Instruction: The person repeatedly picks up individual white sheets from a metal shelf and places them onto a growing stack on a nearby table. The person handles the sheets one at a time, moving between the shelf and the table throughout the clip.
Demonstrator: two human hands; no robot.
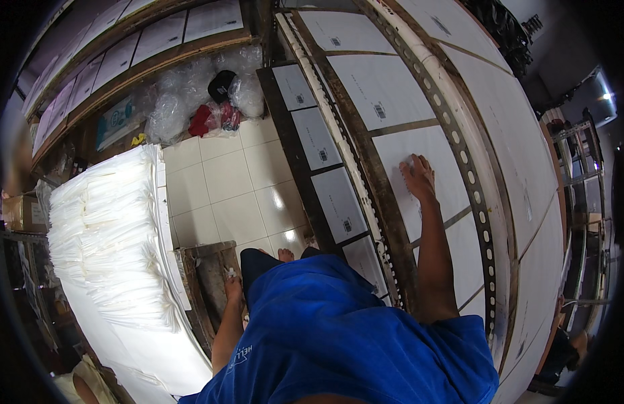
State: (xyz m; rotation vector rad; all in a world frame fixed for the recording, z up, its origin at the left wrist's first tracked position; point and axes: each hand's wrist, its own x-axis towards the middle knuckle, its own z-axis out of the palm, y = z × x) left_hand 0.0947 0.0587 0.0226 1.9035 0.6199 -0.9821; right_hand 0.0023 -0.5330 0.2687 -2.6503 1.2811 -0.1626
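My right hand (417, 177) reaches out over a white rectangular panel (397, 205) set in a dark frame on the right. Its fingers are bent and gathered at the panel's surface, and whatever lies beneath them is hidden. Low beside my left leg is my left hand (233, 288), its fingers closed around a small whitish thing (231, 272) whose kind I cannot make out. That hand is close to a worn wooden box-like stand (207, 259). Another white panel (381, 91), bearing a small printed mark, lies just beyond the one under my right hand.
To the left is a tall pile of thin white sheets (110, 236). Several smaller panels (315, 138) line a dark board, beside a perforated metal rail (453, 138). Clear plastic bags (169, 114), a black cap (221, 86) and red cloth (203, 121) lie at the back, past the tiled floor (227, 182).
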